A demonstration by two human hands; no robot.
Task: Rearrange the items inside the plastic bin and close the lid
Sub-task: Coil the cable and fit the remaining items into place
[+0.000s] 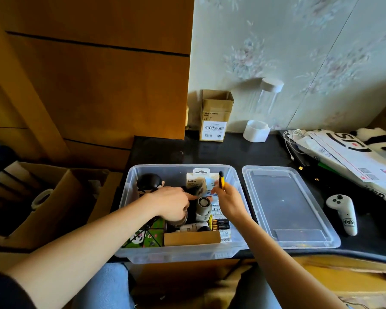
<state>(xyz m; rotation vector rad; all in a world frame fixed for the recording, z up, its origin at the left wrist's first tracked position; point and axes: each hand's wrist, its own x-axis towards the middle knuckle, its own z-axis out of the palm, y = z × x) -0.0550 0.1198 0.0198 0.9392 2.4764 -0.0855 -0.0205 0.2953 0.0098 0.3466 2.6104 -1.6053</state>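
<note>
Head view:
Plastic bin (129, 184): sitting open at the near edge of the dark surface (232, 152), crowded with small items.
Lid (288, 206): lying flat on the surface just right of the bin — off it.
Left hand (172, 202): reaching down into the bin's middle, fingers curled among the items; what they are gripping I cannot tell.
Right hand (228, 202): hovering over the bin's right side, fingers pinching a yellow-and-black pen (221, 179) upright.
Batteries (220, 224): lying inside the bin, near front right.
White controller (343, 211): resting right of the lid.

Soft daylight, seemingly from the right (edges bowed by the wide lens), corners dim.
</note>
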